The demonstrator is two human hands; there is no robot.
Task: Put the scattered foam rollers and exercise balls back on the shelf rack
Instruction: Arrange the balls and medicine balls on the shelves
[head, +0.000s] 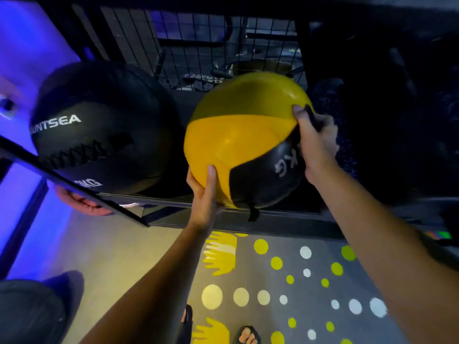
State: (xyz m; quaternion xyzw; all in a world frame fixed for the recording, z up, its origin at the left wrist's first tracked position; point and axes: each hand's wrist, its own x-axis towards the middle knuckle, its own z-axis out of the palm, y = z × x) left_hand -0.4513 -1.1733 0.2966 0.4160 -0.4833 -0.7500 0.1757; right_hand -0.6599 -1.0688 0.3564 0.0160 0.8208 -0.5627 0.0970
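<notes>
Head view: the yellow-and-black ball (236,140) is gripped by both hands, cupped from beneath by the left hand (203,194) and clasped at its right side by the right hand (315,142), over the shelf rack (285,212) front rail. Left of the grip, a black ball (99,127) is seated on the shelf.

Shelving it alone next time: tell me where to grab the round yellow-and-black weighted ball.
Two hands on opposite sides: left hand cupping the round yellow-and-black weighted ball from below, right hand on its upper right side. It is wide and smooth.
</notes>
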